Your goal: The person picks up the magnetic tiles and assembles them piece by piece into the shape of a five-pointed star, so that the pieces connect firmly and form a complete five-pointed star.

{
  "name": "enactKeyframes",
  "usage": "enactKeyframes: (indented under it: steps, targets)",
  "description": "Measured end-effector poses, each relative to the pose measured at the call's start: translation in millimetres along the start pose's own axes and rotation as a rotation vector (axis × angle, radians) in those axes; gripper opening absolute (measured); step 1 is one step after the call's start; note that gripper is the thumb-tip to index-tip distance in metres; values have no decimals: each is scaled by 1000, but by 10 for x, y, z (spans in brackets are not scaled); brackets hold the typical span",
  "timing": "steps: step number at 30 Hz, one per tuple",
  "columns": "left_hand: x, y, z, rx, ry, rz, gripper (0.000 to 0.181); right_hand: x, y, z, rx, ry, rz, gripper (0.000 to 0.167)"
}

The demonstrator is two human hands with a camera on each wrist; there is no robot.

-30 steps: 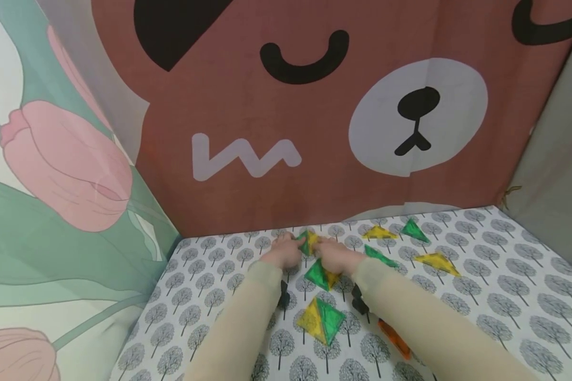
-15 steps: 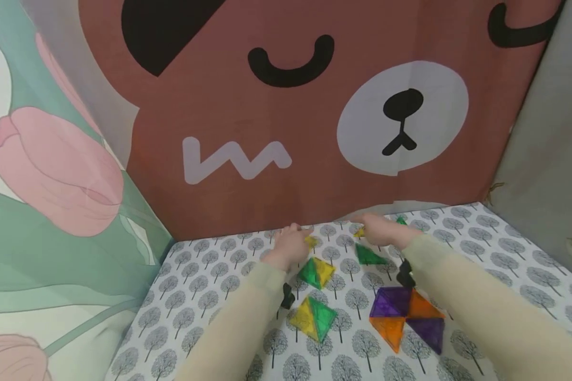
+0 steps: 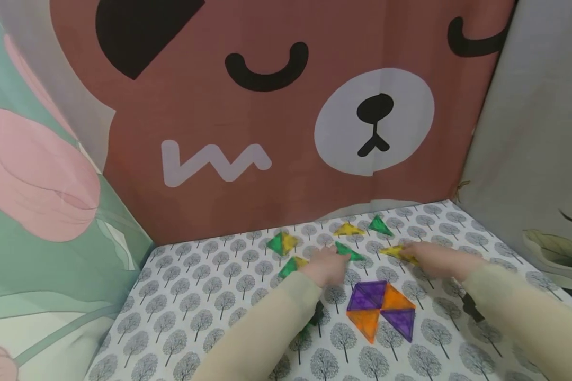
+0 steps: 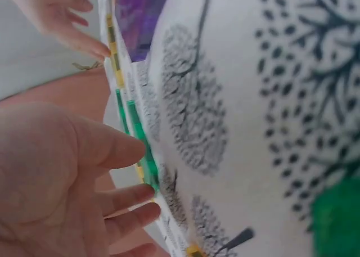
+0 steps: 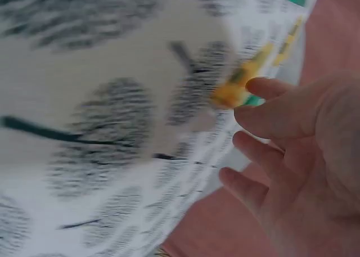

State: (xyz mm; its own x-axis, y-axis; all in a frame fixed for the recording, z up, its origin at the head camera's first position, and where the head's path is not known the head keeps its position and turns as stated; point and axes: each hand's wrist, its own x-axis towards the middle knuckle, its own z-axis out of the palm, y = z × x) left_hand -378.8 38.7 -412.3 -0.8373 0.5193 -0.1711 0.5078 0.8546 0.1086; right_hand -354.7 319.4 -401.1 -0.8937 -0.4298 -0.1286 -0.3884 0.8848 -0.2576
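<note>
My left hand (image 3: 328, 266) reaches to a green triangular magnetic tile (image 3: 351, 254); in the left wrist view its thumb and fingers lie apart beside the green tile (image 4: 144, 150), with the thumb tip seeming to touch it. My right hand (image 3: 440, 260) is at a yellow triangular tile (image 3: 390, 251), its fingertips over the tile's right part. In the right wrist view the fingers are spread and the thumb and index finger are close to the yellow tile (image 5: 239, 82); blur hides whether they touch.
Behind lie another yellow triangle (image 3: 349, 229) and a green one (image 3: 380, 226). Green-yellow pairs stand left, one farther back (image 3: 282, 243), one nearer (image 3: 293, 266). A purple-orange group (image 3: 382, 309) is in front. A bear-printed cloth (image 3: 209, 211) closes the back of the tree-patterned cloth surface.
My left hand has left the rear green-yellow pair and moved right to the green triangle. My right hand went toward the rear yellow triangle, then right and nearer to another yellow triangle.
</note>
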Motion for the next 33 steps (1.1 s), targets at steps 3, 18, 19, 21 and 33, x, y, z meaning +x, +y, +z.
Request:
enactKeyframes:
  steps: [3,18,19,21,33]
  targets:
    - [-23,-20,11,21,-6,10,65,-14,-11,112,-16,40,-36,46]
    - [-43,-38,18,27,-53,83,48,261,-449,366,-33,91,-75,72]
    - [-42,-39,18,25,-55,82,48,279,-480,373,-29,93,-63,69]
    - [-41,-41,15,30,-59,81,48,316,-541,378,-39,108,-49,62]
    - [-31,-42,-2,-36,-86,68,53,415,-711,394,-91,129,13,48]
